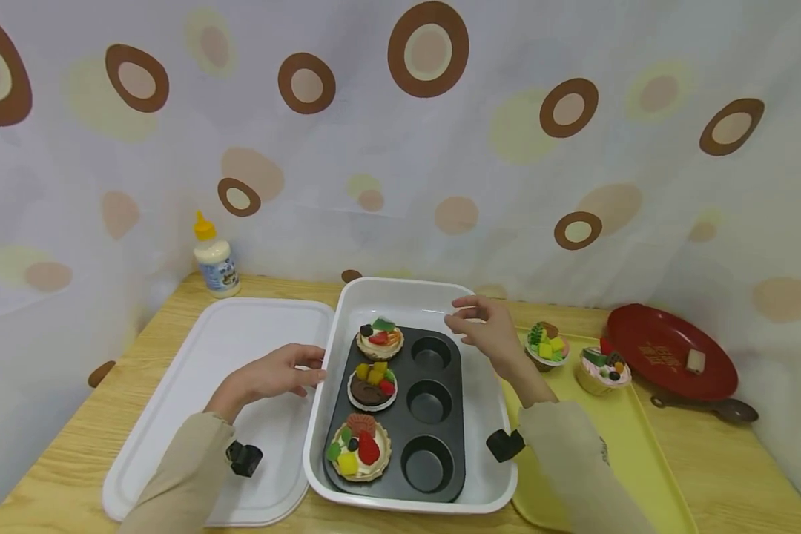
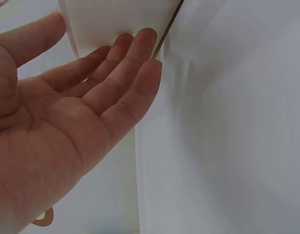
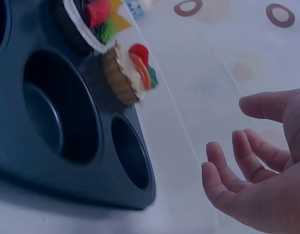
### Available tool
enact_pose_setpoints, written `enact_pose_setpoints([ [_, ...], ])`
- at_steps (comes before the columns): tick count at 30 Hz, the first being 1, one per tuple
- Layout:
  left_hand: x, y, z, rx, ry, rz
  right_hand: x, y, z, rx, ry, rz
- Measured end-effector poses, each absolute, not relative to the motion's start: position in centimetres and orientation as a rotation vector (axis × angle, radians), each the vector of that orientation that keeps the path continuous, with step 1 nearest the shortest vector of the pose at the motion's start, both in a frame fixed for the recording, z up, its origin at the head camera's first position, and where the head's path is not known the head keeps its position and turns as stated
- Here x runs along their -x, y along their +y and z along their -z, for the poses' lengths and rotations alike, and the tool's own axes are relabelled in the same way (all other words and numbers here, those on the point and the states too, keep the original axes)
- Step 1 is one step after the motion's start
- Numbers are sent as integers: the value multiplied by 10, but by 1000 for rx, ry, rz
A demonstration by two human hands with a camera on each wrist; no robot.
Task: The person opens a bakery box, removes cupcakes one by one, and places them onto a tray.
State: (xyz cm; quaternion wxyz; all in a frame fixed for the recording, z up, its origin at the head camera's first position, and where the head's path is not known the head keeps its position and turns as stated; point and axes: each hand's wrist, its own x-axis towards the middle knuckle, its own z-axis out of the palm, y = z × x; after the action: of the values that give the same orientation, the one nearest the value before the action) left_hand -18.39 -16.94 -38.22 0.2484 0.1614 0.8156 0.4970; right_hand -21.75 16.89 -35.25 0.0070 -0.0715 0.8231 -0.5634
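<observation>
A white plastic bin (image 1: 410, 507) holds a dark muffin tray (image 1: 400, 415). Three toy fruit tarts sit in the tray's left column: one with orange slices (image 1: 380, 339), a chocolate one (image 1: 371, 387) and one with a strawberry (image 1: 360, 449). Dark round cups show in its right column. My left hand (image 1: 280, 374) is at the bin's left wall, fingers extended and fingertips at the white plastic; whether they press on it I cannot tell. Over the bin's upper right side hovers my right hand (image 1: 487, 330), fingers loosely bent with nothing between them, apart from the tray (image 3: 77, 161).
Left of the bin lies a white lid-like tray (image 1: 240, 326). On the right, a yellow tray (image 1: 601, 437) carries two more toy cupcakes (image 1: 546, 347). Behind it are a red plate (image 1: 667, 356) bearing a small pale block and a dark spoon (image 1: 714, 408). A yellow-capped bottle (image 1: 216, 263) stands back left.
</observation>
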Motion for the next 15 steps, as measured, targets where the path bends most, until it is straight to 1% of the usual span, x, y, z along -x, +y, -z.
enact_pose_setpoints([
  [7,186,-169,381,-477,2218,-1353,226,130,366,375,2607,1672],
  [15,184,-172,382,-465,2219,-1354,238,100,381,387,2629,1673],
])
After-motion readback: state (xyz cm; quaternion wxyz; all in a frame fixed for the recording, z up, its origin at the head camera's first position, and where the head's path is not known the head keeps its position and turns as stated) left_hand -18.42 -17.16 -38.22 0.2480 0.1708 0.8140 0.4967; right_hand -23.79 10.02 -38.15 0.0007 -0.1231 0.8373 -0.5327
